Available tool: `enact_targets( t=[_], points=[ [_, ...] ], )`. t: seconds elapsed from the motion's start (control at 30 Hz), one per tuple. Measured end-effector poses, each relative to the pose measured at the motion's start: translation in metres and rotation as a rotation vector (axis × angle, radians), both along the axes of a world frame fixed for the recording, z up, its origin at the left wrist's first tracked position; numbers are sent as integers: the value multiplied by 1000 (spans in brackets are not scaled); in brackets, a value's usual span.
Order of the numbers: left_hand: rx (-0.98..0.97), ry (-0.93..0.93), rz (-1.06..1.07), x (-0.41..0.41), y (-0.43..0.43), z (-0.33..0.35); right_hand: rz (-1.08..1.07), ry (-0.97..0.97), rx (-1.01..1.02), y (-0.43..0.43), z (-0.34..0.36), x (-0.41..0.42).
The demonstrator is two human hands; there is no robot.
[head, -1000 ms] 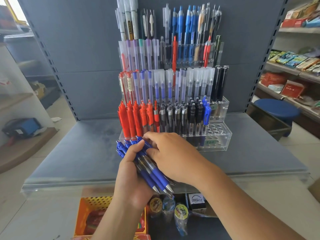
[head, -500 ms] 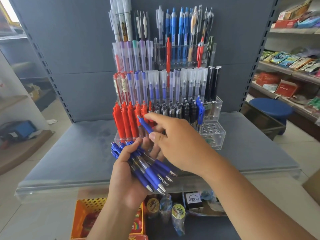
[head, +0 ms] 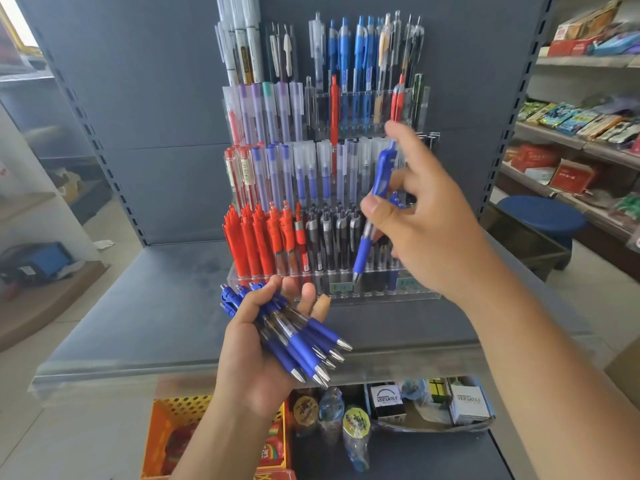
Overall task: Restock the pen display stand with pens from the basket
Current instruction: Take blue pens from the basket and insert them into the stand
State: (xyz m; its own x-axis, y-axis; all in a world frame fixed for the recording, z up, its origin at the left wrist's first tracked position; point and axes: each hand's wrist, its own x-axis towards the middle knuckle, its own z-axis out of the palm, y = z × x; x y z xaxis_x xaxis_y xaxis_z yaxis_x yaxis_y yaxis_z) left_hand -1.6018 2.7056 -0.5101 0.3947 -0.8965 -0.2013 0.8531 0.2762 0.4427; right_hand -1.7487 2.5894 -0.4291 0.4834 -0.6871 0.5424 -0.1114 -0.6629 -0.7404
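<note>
Pinching blue pen (head: 381, 174) in right hand (head: 429, 233), tip down at display stand's (head: 346, 293) near row; clutching pen bundle (head: 294, 337) in left hand (head: 249, 362). Light, stiff, probably slippery: hold rubber grip.

Bare left hand (head: 254, 355), right hand (head: 427, 233).

Bright, even daylight here, strongest from a blown-out white patch (head: 15, 19) at the top left. Shadows are soft, nothing harsh. The right hand (head: 429, 230) and its blue pen (head: 382, 174) look a bit motion-smeared. Wide lens tilts the shelf uprights (head: 91, 133) outward, and the far left goes hazy.
</note>
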Motion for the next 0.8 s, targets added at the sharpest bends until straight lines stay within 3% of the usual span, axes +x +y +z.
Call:
enact_targets(
  t=[0.3, 0.53, 0.8],
  points=[
    [21, 7, 12, -1, 2, 1, -121, -281, 63, -32, 8, -26],
    [23, 0, 8, -2, 2, 1, -349, -139, -105, -47, -4, -35],
    [30, -13, 12, -2, 1, 1, -386, -56, -151, -51, -27, -18]
  ],
)
